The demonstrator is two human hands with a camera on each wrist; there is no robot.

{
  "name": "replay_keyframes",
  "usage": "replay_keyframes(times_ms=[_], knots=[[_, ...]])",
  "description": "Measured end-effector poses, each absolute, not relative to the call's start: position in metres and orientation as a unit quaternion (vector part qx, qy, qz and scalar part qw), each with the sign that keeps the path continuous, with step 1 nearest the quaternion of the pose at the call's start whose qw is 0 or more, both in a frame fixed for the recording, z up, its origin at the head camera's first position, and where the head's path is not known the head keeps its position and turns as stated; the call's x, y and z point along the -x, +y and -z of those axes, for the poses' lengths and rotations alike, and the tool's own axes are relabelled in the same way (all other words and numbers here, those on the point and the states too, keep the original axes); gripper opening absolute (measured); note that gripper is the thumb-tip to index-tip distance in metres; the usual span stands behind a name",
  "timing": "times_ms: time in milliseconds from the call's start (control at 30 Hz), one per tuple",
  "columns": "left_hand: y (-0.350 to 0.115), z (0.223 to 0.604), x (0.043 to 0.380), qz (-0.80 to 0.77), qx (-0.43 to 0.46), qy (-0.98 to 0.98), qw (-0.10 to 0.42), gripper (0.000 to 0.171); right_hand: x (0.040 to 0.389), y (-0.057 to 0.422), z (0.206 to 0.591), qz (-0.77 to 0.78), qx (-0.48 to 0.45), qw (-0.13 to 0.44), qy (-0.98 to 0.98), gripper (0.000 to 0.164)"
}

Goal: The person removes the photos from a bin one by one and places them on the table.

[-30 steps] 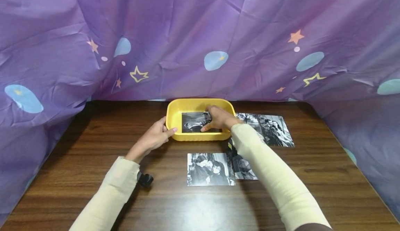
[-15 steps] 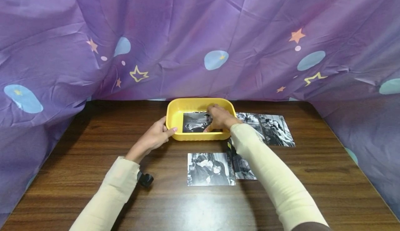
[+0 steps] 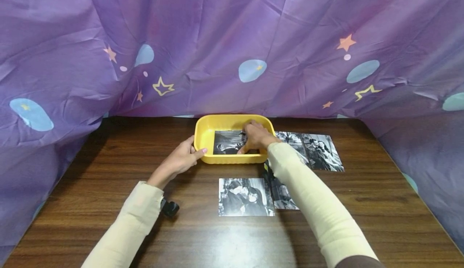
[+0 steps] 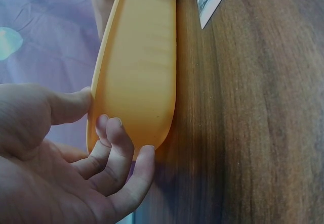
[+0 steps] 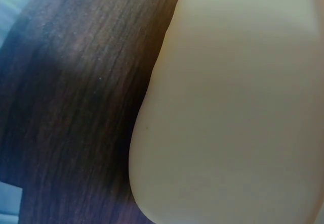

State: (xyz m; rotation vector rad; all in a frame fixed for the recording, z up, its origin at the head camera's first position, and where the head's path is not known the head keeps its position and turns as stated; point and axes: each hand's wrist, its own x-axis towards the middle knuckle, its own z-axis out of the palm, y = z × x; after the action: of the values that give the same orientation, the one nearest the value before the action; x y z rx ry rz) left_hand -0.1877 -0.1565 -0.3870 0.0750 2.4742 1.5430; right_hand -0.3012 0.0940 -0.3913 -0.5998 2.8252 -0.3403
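Observation:
In the head view a yellow plastic tray (image 3: pixel 232 159) stands near the back of the table. The left hand (image 3: pixel 183 156) holds it by the left end, thumb over the rim, and the left wrist view shows fingers (image 4: pixel 120 148) curled against the outer wall. A black-and-white photo print (image 3: pixel 227 141) lies inside the tray. Over its right part, the right hand (image 3: pixel 255 135) reaches in and grips it across, thumb at the near edge and fingers toward the far edge. The tray's pale outer wall (image 5: pixel 228 107) fills most of the right wrist view, with that hand out of sight there.
Two prints lie right of the tray, the outer one (image 3: pixel 322 151) fully visible. Nearer the front are another print (image 3: pixel 244 197) and a print (image 3: pixel 284 195) partly under the right forearm. A purple curtain (image 3: pixel 217 38) hangs behind the wooden table (image 3: pixel 108 151).
The right hand and the print under it have slid slightly to the right inside the tray. The left hand keeps its hold; the whole head view has shifted a little.

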Motion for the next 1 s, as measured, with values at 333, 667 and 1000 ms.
replay_keyframes(times_ms=[333,667,1000], knots=[[-0.155,0.386,0.188,-0.511,-0.024,0.852,0.111,0.066,0.304,0.097,0.392,0.158,0.219,0.062,0.961,0.072],[-0.156,0.386,0.188,-0.517,-0.029,0.849,0.109,0.062,0.303,0.105,0.381,0.209,0.210,0.023,0.955,0.035],[-0.154,0.385,0.187,-0.518,-0.023,0.848,0.112,0.063,0.300,0.116,0.371,0.261,0.204,0.028,0.943,0.028]])
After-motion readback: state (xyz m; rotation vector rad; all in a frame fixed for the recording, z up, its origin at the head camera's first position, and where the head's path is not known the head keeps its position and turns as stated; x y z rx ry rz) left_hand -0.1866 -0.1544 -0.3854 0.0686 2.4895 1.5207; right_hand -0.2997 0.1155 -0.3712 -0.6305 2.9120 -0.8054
